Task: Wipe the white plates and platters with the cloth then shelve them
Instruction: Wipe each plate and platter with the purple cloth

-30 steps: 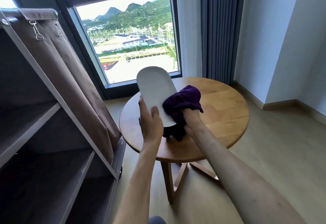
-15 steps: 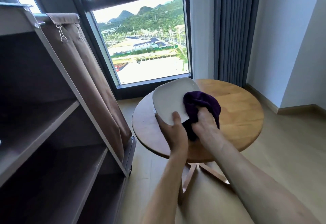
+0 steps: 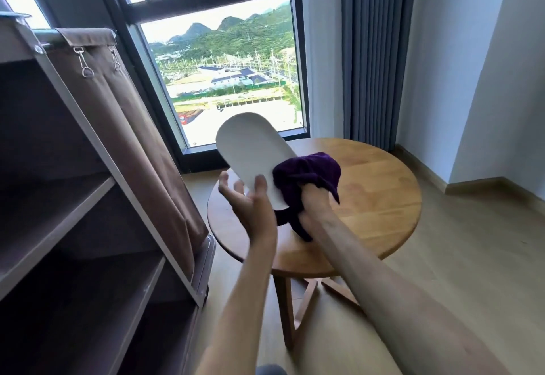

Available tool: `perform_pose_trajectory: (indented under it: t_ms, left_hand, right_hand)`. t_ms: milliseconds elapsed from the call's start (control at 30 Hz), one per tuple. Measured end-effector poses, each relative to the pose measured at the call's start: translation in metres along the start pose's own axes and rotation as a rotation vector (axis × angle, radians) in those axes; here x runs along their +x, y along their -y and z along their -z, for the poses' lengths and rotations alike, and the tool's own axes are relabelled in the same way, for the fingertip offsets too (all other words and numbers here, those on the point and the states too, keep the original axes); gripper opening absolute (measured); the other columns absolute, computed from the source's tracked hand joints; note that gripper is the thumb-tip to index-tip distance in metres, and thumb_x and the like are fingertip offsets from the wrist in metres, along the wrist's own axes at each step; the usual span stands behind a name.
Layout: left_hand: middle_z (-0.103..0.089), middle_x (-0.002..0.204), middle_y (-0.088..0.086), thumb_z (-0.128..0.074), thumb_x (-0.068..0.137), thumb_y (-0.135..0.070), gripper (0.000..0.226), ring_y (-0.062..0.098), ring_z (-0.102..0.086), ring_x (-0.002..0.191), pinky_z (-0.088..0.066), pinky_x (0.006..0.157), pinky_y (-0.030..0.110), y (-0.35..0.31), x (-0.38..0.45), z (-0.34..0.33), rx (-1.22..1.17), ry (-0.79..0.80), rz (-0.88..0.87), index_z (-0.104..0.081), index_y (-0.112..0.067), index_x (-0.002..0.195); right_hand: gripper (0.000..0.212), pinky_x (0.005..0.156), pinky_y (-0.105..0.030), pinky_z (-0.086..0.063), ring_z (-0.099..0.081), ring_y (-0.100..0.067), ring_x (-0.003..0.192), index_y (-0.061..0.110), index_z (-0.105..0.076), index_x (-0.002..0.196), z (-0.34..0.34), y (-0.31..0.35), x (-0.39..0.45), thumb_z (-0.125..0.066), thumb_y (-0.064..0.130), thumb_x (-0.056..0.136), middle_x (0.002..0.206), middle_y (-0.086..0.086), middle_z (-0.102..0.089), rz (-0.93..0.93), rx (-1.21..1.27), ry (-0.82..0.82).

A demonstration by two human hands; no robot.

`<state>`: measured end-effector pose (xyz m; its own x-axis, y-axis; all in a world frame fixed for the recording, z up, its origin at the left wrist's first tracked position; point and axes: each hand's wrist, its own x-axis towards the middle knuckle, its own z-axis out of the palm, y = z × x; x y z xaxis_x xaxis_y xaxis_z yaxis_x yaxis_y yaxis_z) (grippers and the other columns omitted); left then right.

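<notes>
Nearest us, the left hand (image 3: 250, 200) cradles the near end of the white platter (image 3: 250, 153), thumb pinching the top face and fingers spread underneath, probably so the dish stays steady while it gets rubbed. Just at three o'clock from it, the right hand (image 3: 312, 203) is buried in the purple cloth (image 3: 309, 171), bunched around it; the fingers are hidden, though they appear wrapped in the fabric and pressing it against the platter's right edge. The platter rides in the air above the round wooden table (image 3: 377, 197), tilted, its far end rising toward eleven o'clock, likely angled to open up the surface for wiping. It is a long oval, plain matte white, no marks that I can make out. Out at nine o'clock, the brown fabric shelf unit (image 3: 73, 227) waits, tiers open. Beyond, at twelve, the window (image 3: 227, 79).
</notes>
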<state>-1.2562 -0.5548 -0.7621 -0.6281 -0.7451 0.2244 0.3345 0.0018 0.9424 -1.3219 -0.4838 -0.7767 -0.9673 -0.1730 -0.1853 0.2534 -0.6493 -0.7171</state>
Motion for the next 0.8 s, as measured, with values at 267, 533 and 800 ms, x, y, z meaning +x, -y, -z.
perform_pose_trajectory:
  t_ms: [267, 533, 800]
  left_hand:
    - [-0.055, 0.131, -0.003, -0.049, 0.103, -0.007, 0.062, 0.021, -0.057, 0.115, -0.060, 0.089, 0.037, -0.008, 0.019, 0.016, 0.532, 0.278, -0.259, -0.035, -0.030, 0.158]
    - [-0.067, 0.125, 0.002, -0.057, 0.094, 0.001, 0.055, 0.020, -0.068, 0.103, -0.062, 0.083, 0.041, -0.035, 0.026, 0.036, 0.646, 0.689, -0.053, -0.064, -0.042, 0.129]
    - [-0.069, 0.121, 0.015, -0.066, 0.098, -0.024, 0.050, 0.034, -0.067, 0.106, -0.057, 0.090, 0.043, -0.030, 0.032, 0.029, 0.941, 0.309, -0.240, -0.055, -0.023, 0.146]
  right_hand:
    - [0.021, 0.055, -0.028, -0.055, -0.065, -0.015, 0.069, 0.016, -0.057, 0.091, 0.030, 0.012, 0.014, -0.058, -0.005, 0.088, 0.085, -0.006, -0.063, 0.077, -0.406, 0.106]
    - [0.021, 0.073, -0.012, -0.050, -0.054, -0.011, 0.097, 0.014, -0.056, 0.121, 0.026, 0.045, 0.045, -0.059, 0.012, 0.100, 0.098, 0.006, -0.057, 0.269, -0.707, 0.050]
    - [0.012, 0.076, -0.028, -0.052, -0.058, -0.013, 0.085, 0.022, -0.054, 0.103, 0.025, 0.049, 0.038, -0.060, 0.013, 0.097, 0.094, 0.001, -0.061, 0.309, -0.535, 0.003]
